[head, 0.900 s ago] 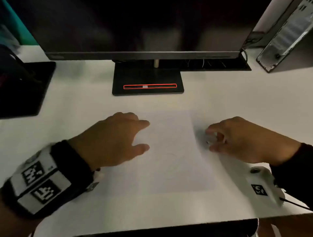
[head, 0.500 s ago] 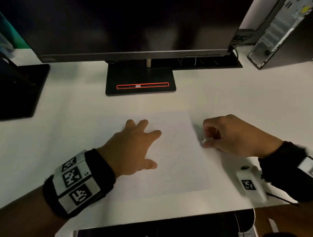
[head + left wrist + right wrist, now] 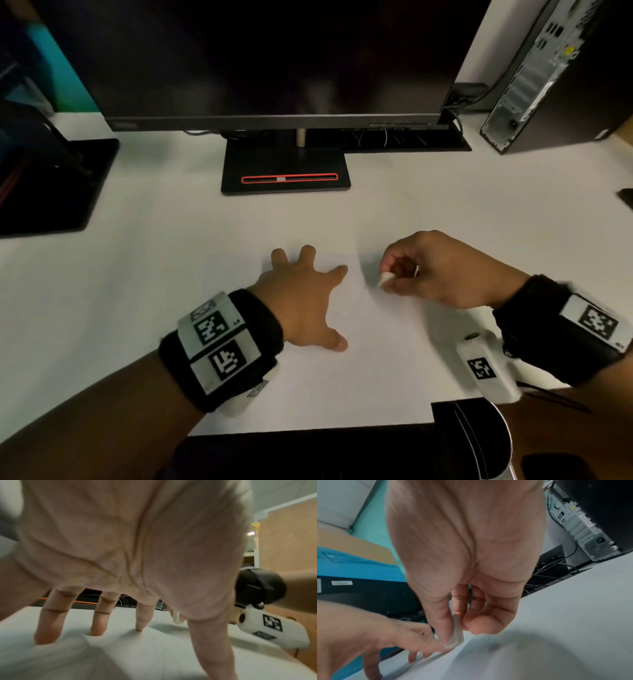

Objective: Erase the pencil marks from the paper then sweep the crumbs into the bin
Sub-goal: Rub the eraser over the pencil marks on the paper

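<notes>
A white sheet of paper [image 3: 370, 342] lies flat on the white desk; its pencil marks are too faint to make out. My left hand [image 3: 301, 294] lies spread on the sheet, straight fingers [image 3: 97, 620] pressing it down. My right hand [image 3: 435, 270] hovers at the sheet's right edge, thumb and fingers pinching a small white eraser [image 3: 385, 278]. In the right wrist view the eraser [image 3: 456, 632] points down, just above the paper. No crumbs can be made out.
A dark monitor [image 3: 274, 61] on a black stand [image 3: 286, 171] fills the back of the desk [image 3: 171, 257]. A computer tower [image 3: 548, 75] stands back right, a black pad [image 3: 51, 185] at the left. A dark bin [image 3: 479, 442] sits below the desk's front edge.
My left hand slid forward and flattened onto the sheet with fingers spread. My right hand lifted a little and turned, so the eraser now shows at the sheet's right edge.
</notes>
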